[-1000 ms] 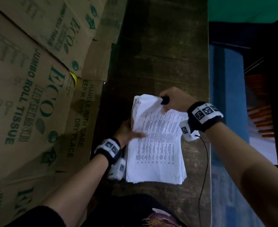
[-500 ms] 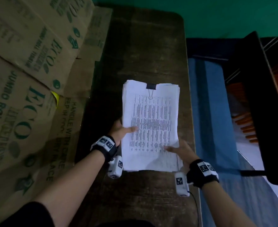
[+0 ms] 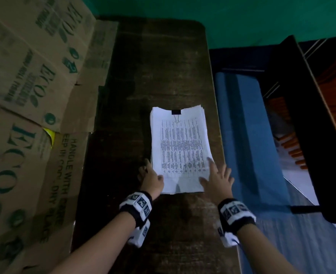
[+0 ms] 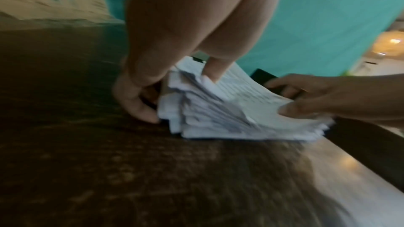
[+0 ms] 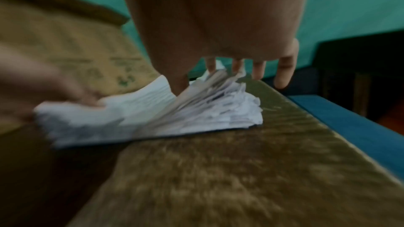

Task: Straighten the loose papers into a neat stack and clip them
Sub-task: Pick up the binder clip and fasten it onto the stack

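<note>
Over on the left the cardboard boxes (image 3: pixel 30 99) lean right up against the dark wooden table (image 3: pixel 153 62). The left hand (image 3: pixel 150 179) sits at the near left corner of the stack of papers (image 3: pixel 180 147), thumb laid on the top sheet and fingers curled down along the side edge, so it pinches that corner. The stack lies flat toward the table's right side, a black binder clip (image 3: pixel 176 112) already biting its far edge. The right hand (image 3: pixel 216 179) has its fingers spread and straight over the near right corner, thumb on the page (whether the fingertips actually press is hard to say, the wrist views being smeared). Those near edges look ragged and fanned. I'd worry that pushing them now buckles the sheets against the clip, or nudges the whole stack off the right edge, which is just beside it
</note>
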A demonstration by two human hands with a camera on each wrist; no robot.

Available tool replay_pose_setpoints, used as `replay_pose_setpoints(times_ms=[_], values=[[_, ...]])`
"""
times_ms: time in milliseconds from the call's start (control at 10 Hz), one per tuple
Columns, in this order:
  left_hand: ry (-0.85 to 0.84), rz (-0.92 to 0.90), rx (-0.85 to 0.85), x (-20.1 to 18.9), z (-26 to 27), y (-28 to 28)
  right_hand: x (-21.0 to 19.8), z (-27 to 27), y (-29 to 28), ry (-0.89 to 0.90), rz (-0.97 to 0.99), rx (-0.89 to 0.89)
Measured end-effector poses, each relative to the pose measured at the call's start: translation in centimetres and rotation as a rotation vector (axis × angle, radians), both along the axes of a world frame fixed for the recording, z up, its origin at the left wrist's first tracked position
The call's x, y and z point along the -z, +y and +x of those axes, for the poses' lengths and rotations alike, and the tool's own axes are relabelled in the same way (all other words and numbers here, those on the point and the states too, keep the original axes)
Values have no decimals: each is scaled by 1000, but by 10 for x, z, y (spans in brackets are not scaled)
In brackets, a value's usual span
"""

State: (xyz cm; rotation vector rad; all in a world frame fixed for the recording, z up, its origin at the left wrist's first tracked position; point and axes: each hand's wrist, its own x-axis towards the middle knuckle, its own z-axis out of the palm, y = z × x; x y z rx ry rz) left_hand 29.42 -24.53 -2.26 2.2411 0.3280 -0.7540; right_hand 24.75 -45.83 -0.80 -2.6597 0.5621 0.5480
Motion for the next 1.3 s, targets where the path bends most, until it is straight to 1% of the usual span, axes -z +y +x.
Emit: replay_pose_setpoints(times_ms=[100, 300, 400, 600, 800, 1000, 1100, 1200, 1300], values=[[-42, 56, 13, -4, -7, -14, 8, -13, 8, 47, -34, -203], [-90, 73, 22, -6, 49, -32, 17, 41, -13, -52, -50, -153], [-121, 64, -1, -9, 73, -44, 19, 68, -22, -44, -23, -116], [-82, 170, 98, -14, 102, -59, 13, 103, -37, -30, 24, -82], [-91, 194, 107, -13, 117, -70, 10, 122, -45, -5, 20, -83], [-54, 260, 138, -18, 118, -70, 4, 124, -47, 39, 19, -116], [-24, 286, 151, -34, 105, -67, -10, 115, -44, 76, -3, -162], [-96, 274, 151, -61, 90, -66, -35, 99, -41, 15, -3, -180], [-245, 128, 256, -95, 69, -53, -70, 60, -34, -72, 13, -245]])
